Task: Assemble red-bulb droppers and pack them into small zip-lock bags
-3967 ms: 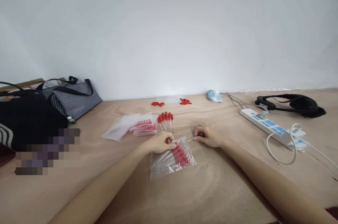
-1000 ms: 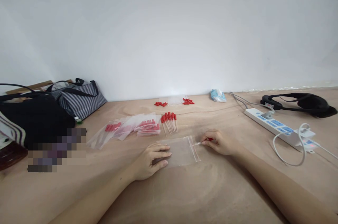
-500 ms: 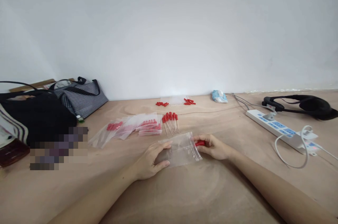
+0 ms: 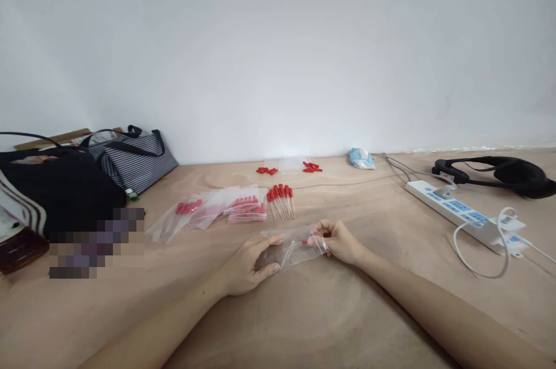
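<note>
A clear zip bag (image 4: 299, 250) lies on the table in front of me, its mouth facing right. My left hand (image 4: 249, 265) holds the bag's left end, thumb at the near edge and fingers at the far edge. At the mouth, my right hand (image 4: 332, 238) is closed around a red-topped dropper (image 4: 304, 241), whose red end shows partly through the plastic. Thin clear stems reach into the bag; how many the fingers cover, I cannot tell. Just beyond stands a fanned row of red-topped droppers (image 4: 281, 198). Filled zip bags (image 4: 208, 209) overlap to its left.
More red-topped droppers (image 4: 313, 167) lie by the wall. On the right are a white power strip (image 4: 460, 212) with cables and a black headset (image 4: 495, 175). A blue-white packet (image 4: 361, 158) sits at the back. Black bag (image 4: 65, 195) and striped bag (image 4: 134, 163) stand left.
My right hand has moved left, bringing the droppers it holds into the bag's mouth. Clear stems now show inside the bag. My left hand has stayed in place.
</note>
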`<state>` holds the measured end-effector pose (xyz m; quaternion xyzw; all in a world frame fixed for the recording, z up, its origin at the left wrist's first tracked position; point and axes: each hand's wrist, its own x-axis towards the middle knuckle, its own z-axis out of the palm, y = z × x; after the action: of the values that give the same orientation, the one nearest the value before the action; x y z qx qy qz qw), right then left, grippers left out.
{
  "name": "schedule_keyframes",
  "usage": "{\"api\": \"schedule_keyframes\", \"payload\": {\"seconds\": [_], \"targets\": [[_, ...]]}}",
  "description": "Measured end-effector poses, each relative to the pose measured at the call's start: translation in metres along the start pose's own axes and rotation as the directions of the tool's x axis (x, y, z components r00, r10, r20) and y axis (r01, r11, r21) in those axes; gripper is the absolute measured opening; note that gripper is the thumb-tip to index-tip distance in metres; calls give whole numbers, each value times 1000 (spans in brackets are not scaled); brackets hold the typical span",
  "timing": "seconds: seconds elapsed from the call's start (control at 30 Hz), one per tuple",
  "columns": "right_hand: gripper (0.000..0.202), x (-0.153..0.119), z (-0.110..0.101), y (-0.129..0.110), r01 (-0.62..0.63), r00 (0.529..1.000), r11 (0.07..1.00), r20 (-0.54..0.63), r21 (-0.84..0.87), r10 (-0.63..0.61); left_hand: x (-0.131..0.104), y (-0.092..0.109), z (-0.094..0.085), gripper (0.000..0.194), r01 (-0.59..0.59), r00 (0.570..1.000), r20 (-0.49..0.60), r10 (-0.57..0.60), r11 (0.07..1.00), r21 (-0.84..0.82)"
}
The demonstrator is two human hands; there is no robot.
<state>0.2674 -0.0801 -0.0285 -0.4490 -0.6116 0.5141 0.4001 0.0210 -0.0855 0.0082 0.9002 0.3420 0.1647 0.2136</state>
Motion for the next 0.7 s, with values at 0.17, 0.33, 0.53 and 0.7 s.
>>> {"api": "schedule_keyframes", "payload": {"seconds": [0.17,0.33,0.53,0.7], "targets": [[41,-5,-12,-8,-35,981,999,193,-2,35,-3,-4,-2,36,-2,1000,21,3,1000,-23],[36,0,-15,-4,-21,989,999,150,36,16,-3,-9,-3,33,-79,996,36,81,995,-65],[35,2,-6,-2,-62,997,996,-34,67,64,0,-7,-3,35,-103,994,30,106,992,-70],[23,11,-20,-9,-144,989,989,34,-40,145,-1,-2,-5,35,-92,995,38,94,994,-53]]}}
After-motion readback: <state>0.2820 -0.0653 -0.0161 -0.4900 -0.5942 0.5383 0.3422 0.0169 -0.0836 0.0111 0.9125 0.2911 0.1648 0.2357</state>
